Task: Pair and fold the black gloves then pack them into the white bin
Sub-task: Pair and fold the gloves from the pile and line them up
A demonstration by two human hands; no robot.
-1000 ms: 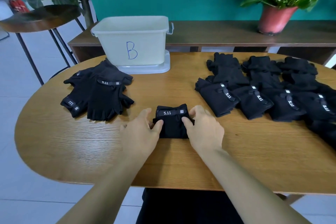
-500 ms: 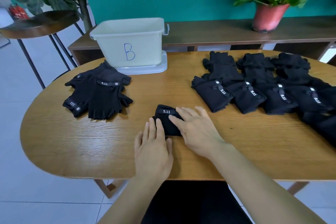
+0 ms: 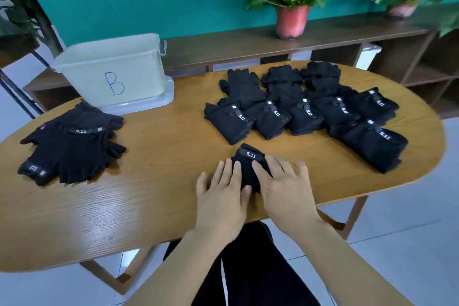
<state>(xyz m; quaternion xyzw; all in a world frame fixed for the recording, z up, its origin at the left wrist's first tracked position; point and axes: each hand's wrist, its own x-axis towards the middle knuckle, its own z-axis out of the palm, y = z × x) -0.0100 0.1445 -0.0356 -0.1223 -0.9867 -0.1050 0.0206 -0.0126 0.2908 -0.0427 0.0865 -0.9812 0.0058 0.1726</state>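
Observation:
A folded black glove pair (image 3: 249, 161) with a "5.11" strap lies near the table's front edge. My left hand (image 3: 222, 194) lies flat with straight fingers on its left side. My right hand (image 3: 285, 187) presses flat on its right side, fingers spread. Both hands cover much of the bundle. A loose pile of unfolded black gloves (image 3: 72, 146) sits at the left. Several folded pairs (image 3: 303, 112) lie in rows at the right. The white bin (image 3: 111, 74), marked with a blue "B", stands at the back left on its lid.
The oval wooden table (image 3: 161, 161) carries everything. Behind it runs a low dark shelf (image 3: 248, 45) with two potted plants (image 3: 293, 20). A chair stands at the far left. Bare wood lies between the loose pile and my hands.
Both hands went from pinching the bundle's sides to lying flat on top of it. The view has swung left and down, so the table sits tilted in the picture.

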